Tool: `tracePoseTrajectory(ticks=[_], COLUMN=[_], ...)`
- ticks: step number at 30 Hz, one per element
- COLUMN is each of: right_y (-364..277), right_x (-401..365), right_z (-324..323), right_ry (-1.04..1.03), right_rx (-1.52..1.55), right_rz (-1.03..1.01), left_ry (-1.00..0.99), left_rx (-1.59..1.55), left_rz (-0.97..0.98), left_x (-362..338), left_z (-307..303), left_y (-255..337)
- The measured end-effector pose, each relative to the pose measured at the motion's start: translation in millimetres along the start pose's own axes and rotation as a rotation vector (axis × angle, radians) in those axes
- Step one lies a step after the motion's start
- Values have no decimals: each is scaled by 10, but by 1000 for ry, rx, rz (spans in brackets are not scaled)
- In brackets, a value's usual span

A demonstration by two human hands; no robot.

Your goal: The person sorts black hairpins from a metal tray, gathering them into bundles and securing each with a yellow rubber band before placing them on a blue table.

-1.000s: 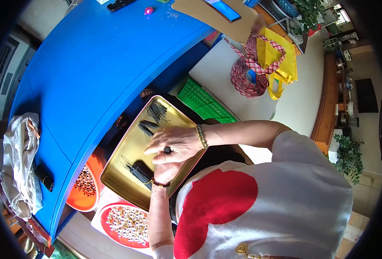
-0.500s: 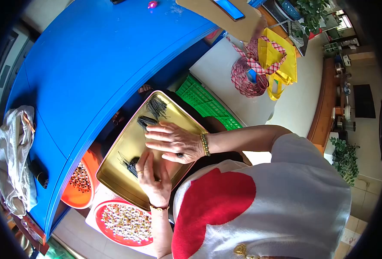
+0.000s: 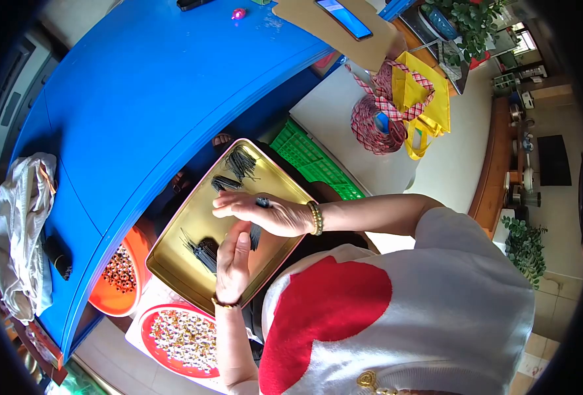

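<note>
And there it was, a dark bundle of strands [image 3: 255, 237] showing between the hands, over the lower right part of the gold tray [image 3: 179, 270]! My right hand [image 3: 264, 214] was above it, fingers together and nearly straight; my left hand [image 3: 233, 263] was close by, thumb raised, fingers lightly bent. Which one gripped the strands, if either, I couldn't tell.

Also in the tray, a fanned black bundle [image 3: 241, 163] lay near the far corner, a folded black bundle [image 3: 226, 184] just beside it, and a thicker black bundle [image 3: 206, 253] lay off to the left hand's side.

Out past the rim, a red dish [image 3: 148, 332] was full of small shiny pieces, and an orange basin [image 3: 112, 303] held dark red ones. The blue desk [image 3: 140, 99] curved past, white cloth [image 3: 25, 224] at one end; opposite, a green crate [image 3: 314, 158] stood near the plaid coil [image 3: 374, 131] and yellow bag [image 3: 436, 92].
</note>
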State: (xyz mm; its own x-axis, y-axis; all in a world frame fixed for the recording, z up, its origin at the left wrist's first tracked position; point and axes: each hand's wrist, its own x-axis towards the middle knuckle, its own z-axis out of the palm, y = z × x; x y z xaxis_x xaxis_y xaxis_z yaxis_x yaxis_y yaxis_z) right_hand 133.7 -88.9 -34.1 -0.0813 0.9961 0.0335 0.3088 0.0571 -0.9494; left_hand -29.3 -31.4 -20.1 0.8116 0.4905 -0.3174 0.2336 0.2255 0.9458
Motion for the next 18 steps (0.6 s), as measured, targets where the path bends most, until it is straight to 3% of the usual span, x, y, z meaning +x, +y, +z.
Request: tracePoseTrajectory(ticks=[2,3,6,9,10,11,14,15,16,18], right_y=[93,119,-286,68,-169,-479,34,-230,-211,-163], right_x=[9,10,61,66,180,160,158,184,184,181], right_z=[33,43,-96,65,-16,-163,126,-33,-5,82], right_ry=[-5,-6,-121,-112,-112,-204,153,-96,-49,47], right_rx=[60,91,561,447,407,419,-419,-347,-412,-545], right_rz=[-3,-3,470,324,274,666,-198,-15,-127,-352], left_ry=[-114,-265,-230,-354,-411,-400,-79,68,69,179], left_rx=[-243,-410,-714,-815,-834,-826,-83,260,447,600], left_rz=[-68,1,-193,-195,-176,-182,33,287,456,522], left_x=[48,102,52,70,78,63,31,18,21,49], left_z=[-11,-10,36,40,32,30,75,108,77,139], left_y=[-64,-120,-68,-280,-328,-320,-324,-359,-405,-409])
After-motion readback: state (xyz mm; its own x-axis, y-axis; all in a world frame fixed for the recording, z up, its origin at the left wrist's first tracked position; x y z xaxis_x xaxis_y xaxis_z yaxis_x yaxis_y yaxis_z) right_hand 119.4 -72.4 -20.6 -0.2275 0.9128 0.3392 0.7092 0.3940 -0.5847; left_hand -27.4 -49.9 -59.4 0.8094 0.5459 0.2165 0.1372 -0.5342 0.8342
